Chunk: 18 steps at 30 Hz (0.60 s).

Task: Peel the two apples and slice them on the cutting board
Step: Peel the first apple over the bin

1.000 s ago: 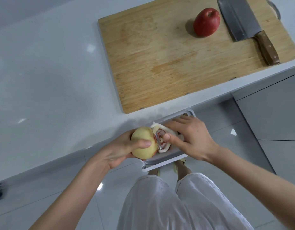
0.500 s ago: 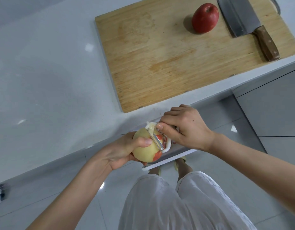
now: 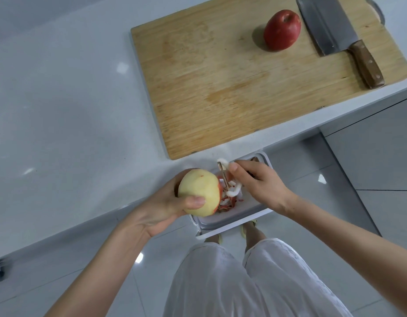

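Note:
My left hand (image 3: 161, 209) grips a mostly peeled apple (image 3: 199, 191), pale yellow with a strip of red skin left on its right side, just off the counter's front edge. My right hand (image 3: 259, 184) holds a white peeler (image 3: 230, 179) right beside the apple, its blade near the red strip. Both are above a white bin (image 3: 232, 221) that holds red peel scraps. A whole red apple (image 3: 282, 29) stands on the wooden cutting board (image 3: 209, 88) at the back right. A cleaver (image 3: 339, 35) with a wooden handle lies on the board just right of it.
The pale counter (image 3: 72, 110) stretches left of the board. Grey cabinet fronts (image 3: 376, 161) stand at the right, with a glossy tiled floor below. My legs in white trousers (image 3: 243, 282) are under the hands.
The peeler has come off the apple and now sits just to its right. My left hand has turned the apple, showing more peeled flesh, and the bin with peel is more exposed.

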Each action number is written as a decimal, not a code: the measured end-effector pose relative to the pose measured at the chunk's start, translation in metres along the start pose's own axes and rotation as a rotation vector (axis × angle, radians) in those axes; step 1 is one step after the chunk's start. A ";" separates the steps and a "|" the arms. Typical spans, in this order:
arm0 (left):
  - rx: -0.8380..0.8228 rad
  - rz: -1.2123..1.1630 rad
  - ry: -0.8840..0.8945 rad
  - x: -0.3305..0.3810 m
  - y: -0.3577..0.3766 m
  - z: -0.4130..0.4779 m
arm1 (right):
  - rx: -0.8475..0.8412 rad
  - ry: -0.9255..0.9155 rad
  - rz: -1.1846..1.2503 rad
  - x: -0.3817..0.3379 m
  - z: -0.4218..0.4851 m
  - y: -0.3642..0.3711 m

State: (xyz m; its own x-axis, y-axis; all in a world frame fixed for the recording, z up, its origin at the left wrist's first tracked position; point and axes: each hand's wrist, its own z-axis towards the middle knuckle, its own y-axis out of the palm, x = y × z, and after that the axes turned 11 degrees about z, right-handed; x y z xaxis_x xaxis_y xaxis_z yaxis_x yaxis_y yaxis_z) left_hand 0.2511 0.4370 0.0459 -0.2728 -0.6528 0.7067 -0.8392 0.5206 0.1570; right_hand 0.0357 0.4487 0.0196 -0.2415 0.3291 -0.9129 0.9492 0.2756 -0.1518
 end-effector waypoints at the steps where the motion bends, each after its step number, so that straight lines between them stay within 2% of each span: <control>1: 0.012 -0.008 0.010 0.000 0.002 0.001 | -0.024 0.071 0.144 -0.004 -0.001 0.004; 4: 0.086 -0.007 0.048 -0.003 0.007 0.002 | -0.045 0.277 0.487 -0.010 -0.006 0.015; 6: 0.134 0.047 0.048 -0.006 0.009 0.003 | 0.007 0.365 0.574 -0.011 -0.009 0.021; 9: 0.140 0.086 -0.011 -0.009 0.011 0.003 | 0.087 0.395 0.605 -0.010 -0.011 0.027; 13: 0.086 -0.074 -0.108 -0.008 0.010 0.004 | 0.092 0.328 0.623 -0.009 -0.016 0.035; 15: 0.071 -0.064 -0.123 -0.008 0.009 0.003 | 0.047 0.234 0.578 -0.003 -0.018 0.035; 16: 0.057 -0.058 -0.124 -0.008 0.009 0.002 | 0.030 0.165 0.473 0.002 -0.019 0.034; 18: 0.003 -0.050 -0.119 -0.007 0.008 0.000 | 0.074 -0.040 0.080 0.009 -0.017 0.028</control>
State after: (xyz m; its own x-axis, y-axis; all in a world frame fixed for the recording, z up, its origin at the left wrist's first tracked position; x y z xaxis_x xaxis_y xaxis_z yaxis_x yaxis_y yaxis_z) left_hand 0.2465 0.4453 0.0423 -0.2845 -0.7386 0.6112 -0.8545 0.4844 0.1876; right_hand 0.0564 0.4748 0.0141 -0.1572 0.3109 -0.9374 0.9779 0.1814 -0.1039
